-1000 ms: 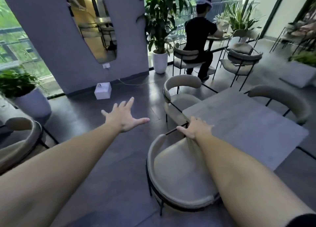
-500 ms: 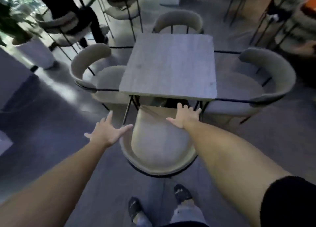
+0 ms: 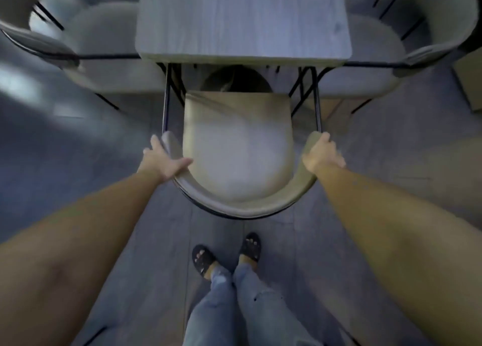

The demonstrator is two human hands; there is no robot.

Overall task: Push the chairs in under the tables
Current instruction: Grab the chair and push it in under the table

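Near chair half under the table

Our left hand (image 3: pixel 164 160) and right hand (image 3: pixel 322 154) clasp the armchair (image 3: pixel 236 163) backrest; side chairs look tucked in.

Grey plank floor (image 3: pixel 78 163) carries table (image 3: pixel 242 19), three chairs, person's sandalled feet (image 3: pixel 202 262).

Both bare forearms reach up from the lower corners of the frame and converge toward the middle. The left hand (image 3: pixel 163 160) sits left of centre, palm down, fingers extended forward and thumb splayed toward the right, wrapped over the left end of the curved beige padded chair back (image 3: pixel 234 210). The right hand (image 3: pixel 322 154), right of centre, is curled closed around the right end of that back, knuckles up. Low centre, two legs in light blue jeans end in dark sandals.
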